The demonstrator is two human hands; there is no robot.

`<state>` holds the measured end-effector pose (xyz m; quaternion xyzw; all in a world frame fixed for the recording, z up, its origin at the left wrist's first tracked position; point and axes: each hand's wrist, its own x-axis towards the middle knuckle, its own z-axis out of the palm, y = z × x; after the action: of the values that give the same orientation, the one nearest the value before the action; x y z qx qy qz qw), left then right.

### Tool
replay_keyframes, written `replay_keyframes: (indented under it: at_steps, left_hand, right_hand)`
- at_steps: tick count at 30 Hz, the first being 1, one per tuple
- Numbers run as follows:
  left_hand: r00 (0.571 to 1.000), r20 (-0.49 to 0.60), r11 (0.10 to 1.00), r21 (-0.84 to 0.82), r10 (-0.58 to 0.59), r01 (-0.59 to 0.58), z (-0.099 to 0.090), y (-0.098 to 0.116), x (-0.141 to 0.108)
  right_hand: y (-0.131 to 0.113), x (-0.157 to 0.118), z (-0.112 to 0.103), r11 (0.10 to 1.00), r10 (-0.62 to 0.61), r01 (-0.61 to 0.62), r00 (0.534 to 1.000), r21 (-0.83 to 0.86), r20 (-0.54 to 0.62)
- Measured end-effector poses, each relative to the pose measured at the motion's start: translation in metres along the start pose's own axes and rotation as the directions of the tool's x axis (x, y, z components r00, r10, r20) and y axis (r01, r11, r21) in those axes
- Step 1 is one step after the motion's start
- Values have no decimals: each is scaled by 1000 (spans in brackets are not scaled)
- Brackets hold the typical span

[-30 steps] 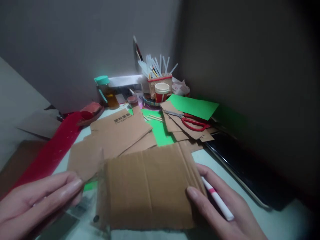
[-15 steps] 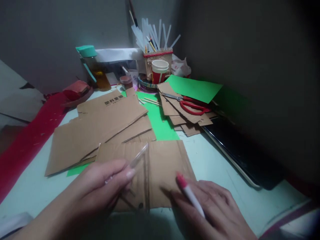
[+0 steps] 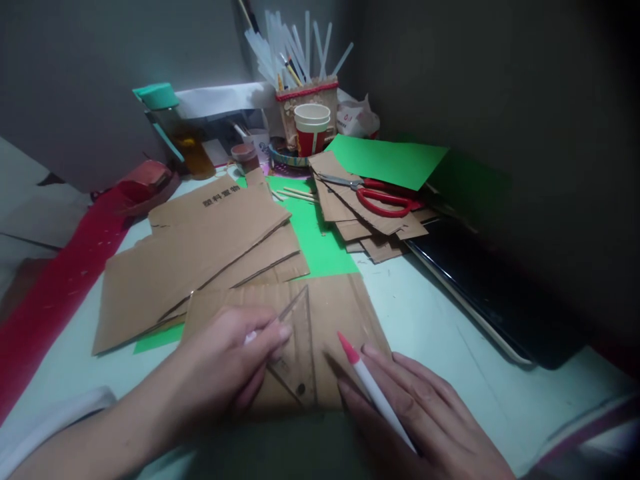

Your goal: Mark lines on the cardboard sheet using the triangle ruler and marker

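A clear plastic set square (image 3: 303,340) lies over a piece of brown cardboard (image 3: 345,300) at the front of the table. My left hand (image 3: 235,357) pinches its left side between thumb and fingers, and its long straight edge faces right. My right hand (image 3: 420,407) is closed around a white pen (image 3: 379,393) with a red end pointing up and left. That hand rests over the cardboard's right side, apart from the set square. The pen's lower part runs behind my fingers.
Larger cardboard sheets (image 3: 200,247) lie to the left over green paper (image 3: 320,247). Red-handled scissors (image 3: 385,200) rest on cardboard scraps at right, near a black tablet-like device (image 3: 500,293). Behind stand a bottle (image 3: 193,150), paper cups (image 3: 313,130) and a straw holder (image 3: 325,100).
My left hand and the set square have shifted right across the cardboard, and the square now looks flatter on it. The pen has moved slightly left. The camera view has shifted a little.
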<state>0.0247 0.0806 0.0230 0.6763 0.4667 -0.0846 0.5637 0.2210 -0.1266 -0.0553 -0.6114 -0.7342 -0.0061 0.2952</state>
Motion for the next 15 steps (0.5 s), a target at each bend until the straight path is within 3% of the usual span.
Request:
replay_keyframes:
  at_steps: [7, 12, 15]
  left_hand:
    - [999, -43, 998, 58, 1, 1, 3, -4, 10]
    - [998, -62, 989, 148, -16, 25, 3, -2, 14]
    - [998, -69, 982, 190, 14, 0, 1, 0, 17]
  right_hand:
    - [7, -2, 3, 997, -61, 60, 998, -55, -26]
    - [-2, -3, 7, 996, 32, -37, 998, -85, -54]
    - [0, -3, 13, 992, -45, 35, 996, -123, -72]
